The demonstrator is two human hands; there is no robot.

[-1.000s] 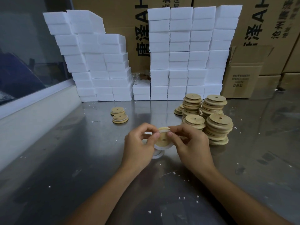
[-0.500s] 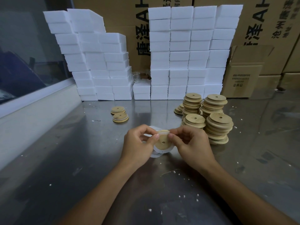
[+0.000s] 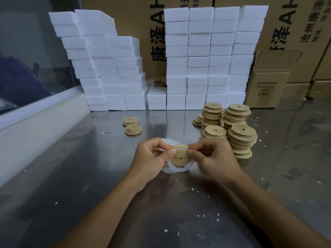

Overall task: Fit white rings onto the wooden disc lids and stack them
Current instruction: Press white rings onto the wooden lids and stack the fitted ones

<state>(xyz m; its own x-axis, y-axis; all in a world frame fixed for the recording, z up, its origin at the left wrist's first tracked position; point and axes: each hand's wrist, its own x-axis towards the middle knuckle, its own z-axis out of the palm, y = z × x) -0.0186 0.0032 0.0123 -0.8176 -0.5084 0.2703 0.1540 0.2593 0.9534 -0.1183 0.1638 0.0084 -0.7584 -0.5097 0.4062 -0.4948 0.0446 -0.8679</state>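
Disc lid [image 3: 180,158] w/ white ring [image 3: 179,169] btwn 2 hands, left [image 3: 152,158] & right [image 3: 215,158] both pinching it.

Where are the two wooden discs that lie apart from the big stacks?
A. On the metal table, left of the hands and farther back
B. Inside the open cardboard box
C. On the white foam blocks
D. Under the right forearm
A: the two discs rest on the metal table, left of and beyond the left hand.

Packing workshop, stacked cartons [image 3: 136,25], steel bench [image 3: 71,176]
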